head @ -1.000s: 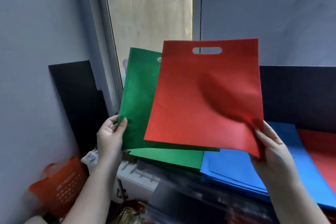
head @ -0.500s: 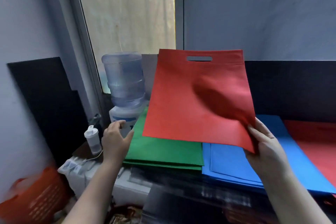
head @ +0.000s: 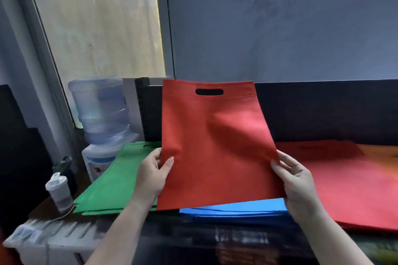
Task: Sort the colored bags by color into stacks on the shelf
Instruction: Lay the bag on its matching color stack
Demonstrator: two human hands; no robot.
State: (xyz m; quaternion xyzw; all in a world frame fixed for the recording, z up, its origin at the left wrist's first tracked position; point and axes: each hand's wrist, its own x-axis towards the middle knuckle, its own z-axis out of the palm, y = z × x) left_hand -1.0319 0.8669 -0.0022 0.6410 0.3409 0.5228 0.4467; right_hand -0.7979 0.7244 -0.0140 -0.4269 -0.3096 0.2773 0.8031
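I hold a red bag point(head: 211, 148) with a cut-out handle upright above the shelf. My left hand point(head: 151, 175) pinches its lower left edge, thumb on the front. My right hand point(head: 296, 183) grips its lower right edge. Under it lies a stack of blue bags point(head: 234, 207), mostly hidden. A stack of green bags point(head: 112, 183) lies to the left. A stack of red bags point(head: 344, 183) lies to the right, with an orange bag point(head: 381, 157) at the far right behind it.
A water dispenser with a large clear bottle point(head: 100, 109) stands left of the green stack. A small white bottle point(head: 58, 191) sits near the shelf's left corner. A black panel point(head: 323, 109) backs the shelf. White ribbed equipment point(head: 51, 239) lies below left.
My left hand let go of the green bags, which now lie on their stack, and took the red bag's left edge. The red bag shifted right and lower.
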